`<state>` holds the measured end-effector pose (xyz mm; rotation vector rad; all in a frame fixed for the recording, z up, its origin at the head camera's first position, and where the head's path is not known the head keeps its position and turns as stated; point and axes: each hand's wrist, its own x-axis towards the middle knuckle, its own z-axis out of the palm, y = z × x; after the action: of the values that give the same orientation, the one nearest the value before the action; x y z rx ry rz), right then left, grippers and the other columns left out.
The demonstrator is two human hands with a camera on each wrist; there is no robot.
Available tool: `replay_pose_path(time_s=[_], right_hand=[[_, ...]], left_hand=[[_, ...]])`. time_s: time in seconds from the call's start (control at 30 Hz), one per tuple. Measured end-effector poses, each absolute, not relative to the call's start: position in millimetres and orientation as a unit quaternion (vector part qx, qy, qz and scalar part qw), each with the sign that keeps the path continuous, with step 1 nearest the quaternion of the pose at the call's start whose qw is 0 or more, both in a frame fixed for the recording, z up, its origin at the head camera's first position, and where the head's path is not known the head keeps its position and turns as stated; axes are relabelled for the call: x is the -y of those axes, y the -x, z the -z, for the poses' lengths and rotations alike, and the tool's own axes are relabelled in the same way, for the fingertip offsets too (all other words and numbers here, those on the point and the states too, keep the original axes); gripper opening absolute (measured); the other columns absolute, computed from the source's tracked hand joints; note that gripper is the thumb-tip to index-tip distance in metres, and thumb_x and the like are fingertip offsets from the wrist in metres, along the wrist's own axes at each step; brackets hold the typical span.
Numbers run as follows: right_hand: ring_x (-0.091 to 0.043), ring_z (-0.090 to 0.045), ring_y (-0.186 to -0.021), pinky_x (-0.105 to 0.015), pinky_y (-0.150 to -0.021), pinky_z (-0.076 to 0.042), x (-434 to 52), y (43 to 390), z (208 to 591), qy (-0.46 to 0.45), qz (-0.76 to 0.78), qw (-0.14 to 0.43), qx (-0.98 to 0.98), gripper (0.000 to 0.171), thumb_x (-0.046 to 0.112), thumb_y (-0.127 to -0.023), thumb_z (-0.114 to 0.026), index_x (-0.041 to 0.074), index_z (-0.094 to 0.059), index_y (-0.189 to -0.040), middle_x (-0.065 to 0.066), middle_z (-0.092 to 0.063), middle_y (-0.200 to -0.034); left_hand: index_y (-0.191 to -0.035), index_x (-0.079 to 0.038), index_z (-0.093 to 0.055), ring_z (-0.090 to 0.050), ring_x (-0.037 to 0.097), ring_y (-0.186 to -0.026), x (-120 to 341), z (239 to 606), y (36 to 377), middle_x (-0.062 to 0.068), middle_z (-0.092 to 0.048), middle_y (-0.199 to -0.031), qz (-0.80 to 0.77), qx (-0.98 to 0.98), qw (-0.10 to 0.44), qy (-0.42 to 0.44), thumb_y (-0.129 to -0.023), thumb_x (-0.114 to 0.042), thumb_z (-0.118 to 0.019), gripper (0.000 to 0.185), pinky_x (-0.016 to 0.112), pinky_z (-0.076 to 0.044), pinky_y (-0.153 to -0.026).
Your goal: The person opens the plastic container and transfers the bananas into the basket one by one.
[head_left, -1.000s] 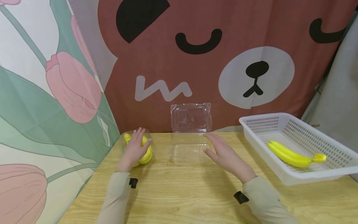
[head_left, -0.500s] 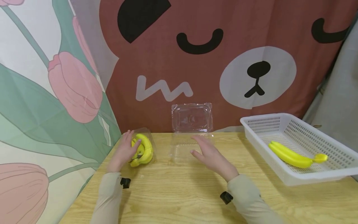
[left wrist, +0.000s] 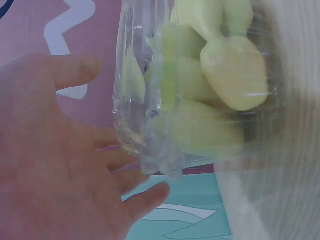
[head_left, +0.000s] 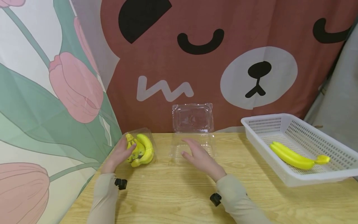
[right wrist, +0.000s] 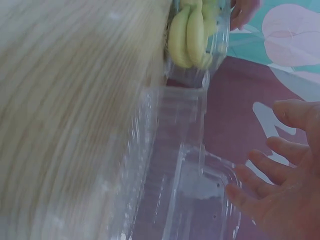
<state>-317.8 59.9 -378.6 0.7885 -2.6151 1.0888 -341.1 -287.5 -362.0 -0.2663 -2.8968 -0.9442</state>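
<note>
Both hands have slid leftward: the left hand (head_left: 118,154), fingers relaxed, now touches the closed clear plastic box of yellow bananas (head_left: 139,149) from its left; the right hand (head_left: 199,157), fingers spread, hovers over the open clear plastic clamshell (head_left: 193,137) beside it.

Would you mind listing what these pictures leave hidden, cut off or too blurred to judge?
- Head view: the left hand covers the near side of the closed clear box of bananas, so contact there is hidden.
- Head view: the right hand covers part of the open clear clamshell box; touching or hovering cannot be told.
- Left wrist view: the bananas are blurred behind glare.
- Right wrist view: the wooden table is motion-blurred.
</note>
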Motion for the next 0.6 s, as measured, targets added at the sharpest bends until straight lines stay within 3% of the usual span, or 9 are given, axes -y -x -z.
replay_pose_path(time_s=[0.17,0.33,0.6], right_hand=[[-0.029,-0.035,-0.139,-0.047,-0.114,-0.028,-46,319,382,-0.27,-0.381,0.092,0.879,0.055,0.024,-0.099,-0.061,0.005,-0.043,-0.146,-0.012,-0.043,-0.149],[-0.028,-0.034,-0.139,-0.045,-0.114,-0.027,-34,318,382,-0.279,-0.398,0.079,0.87,0.054,0.022,-0.099,-0.059,0.006,-0.041,-0.147,-0.012,-0.041,-0.15],[-0.029,-0.034,-0.14,-0.047,-0.115,-0.026,-22,316,382,-0.28,-0.409,0.077,0.865,0.055,0.026,-0.1,-0.059,0.007,-0.042,-0.148,-0.013,-0.041,-0.151]], left_hand=[[-0.149,0.016,0.007,-0.003,0.051,-0.142,291,366,341,0.039,0.001,-0.154,0.341,0.937,0.015,0.079,-0.106,-0.03,-0.042,0.08,0.059,-0.007,-0.115],[-0.149,0.015,0.004,-0.006,0.053,-0.141,293,369,342,0.042,-0.002,-0.152,0.348,0.935,0.013,0.07,-0.104,-0.023,-0.045,0.077,0.061,-0.011,-0.114],[-0.148,0.017,0.004,0.001,0.052,-0.142,300,372,344,0.04,0.003,-0.153,0.369,0.928,-0.009,0.053,-0.104,-0.023,-0.043,0.076,0.061,-0.006,-0.114]])
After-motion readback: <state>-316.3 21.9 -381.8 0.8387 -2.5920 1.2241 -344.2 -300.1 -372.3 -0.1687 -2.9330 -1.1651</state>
